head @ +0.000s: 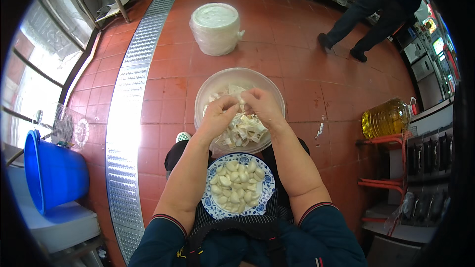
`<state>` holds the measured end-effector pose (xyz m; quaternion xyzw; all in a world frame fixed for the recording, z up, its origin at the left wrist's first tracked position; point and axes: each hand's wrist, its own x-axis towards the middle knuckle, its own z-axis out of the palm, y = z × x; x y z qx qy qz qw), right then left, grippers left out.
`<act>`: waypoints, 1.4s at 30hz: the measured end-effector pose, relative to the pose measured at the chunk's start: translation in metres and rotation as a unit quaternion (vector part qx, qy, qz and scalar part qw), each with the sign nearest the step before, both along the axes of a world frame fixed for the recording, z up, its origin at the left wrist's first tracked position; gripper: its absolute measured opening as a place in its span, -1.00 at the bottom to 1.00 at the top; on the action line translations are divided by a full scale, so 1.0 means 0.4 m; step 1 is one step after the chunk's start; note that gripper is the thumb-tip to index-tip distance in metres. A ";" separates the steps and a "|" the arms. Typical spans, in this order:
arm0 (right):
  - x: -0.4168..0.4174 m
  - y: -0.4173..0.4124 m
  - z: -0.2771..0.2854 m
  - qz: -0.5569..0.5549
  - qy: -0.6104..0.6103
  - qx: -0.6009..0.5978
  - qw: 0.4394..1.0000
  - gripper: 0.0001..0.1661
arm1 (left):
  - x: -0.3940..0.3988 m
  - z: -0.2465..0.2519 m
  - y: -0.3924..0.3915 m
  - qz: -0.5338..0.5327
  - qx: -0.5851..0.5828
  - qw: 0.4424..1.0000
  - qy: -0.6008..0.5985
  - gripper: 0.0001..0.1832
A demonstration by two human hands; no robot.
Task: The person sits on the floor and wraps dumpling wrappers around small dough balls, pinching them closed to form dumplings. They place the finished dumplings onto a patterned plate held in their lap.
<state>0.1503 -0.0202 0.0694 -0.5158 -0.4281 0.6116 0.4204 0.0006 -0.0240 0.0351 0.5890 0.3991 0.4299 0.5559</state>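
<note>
My left hand (220,115) and my right hand (262,105) meet over a translucent plastic tub (279,91), fingertips pinched close together. Between them is a small pale piece that looks like a garlic clove (242,101), mostly hidden by the fingers. Loose papery garlic skins (241,131) lie heaped in the tub below. Nearer to me, a blue-and-white floral plate (269,189) rests on my lap over a striped apron. It bears a pile of peeled garlic cloves (235,187).
A plastic-wrapped white bucket (216,29) stands ahead on the red tiles. A metal drain grate (128,92) runs along the left, beside a blue bucket (55,174). At right are an oil jug (386,118) and red metal rails (382,182). A person's legs (356,26) show at upper right.
</note>
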 end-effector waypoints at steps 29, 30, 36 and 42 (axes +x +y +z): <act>-0.030 -0.012 0.000 -0.027 -0.097 0.191 0.976 -0.74 | 0.010 0.005 0.001 0.086 -0.069 0.994 -0.002 -0.88; -0.030 -0.013 -0.002 0.000 -0.116 0.216 0.970 -0.73 | 0.004 0.014 0.001 0.083 -0.104 0.990 -0.044 -0.90; -0.015 -0.004 -0.002 0.127 -0.055 0.102 0.985 -0.71 | -0.014 0.018 0.003 0.044 -0.184 0.961 -0.203 -0.92; -0.005 -0.005 -0.002 0.064 0.152 -0.023 0.986 -0.72 | 0.001 0.041 -0.010 0.025 -0.148 0.970 -0.189 -0.93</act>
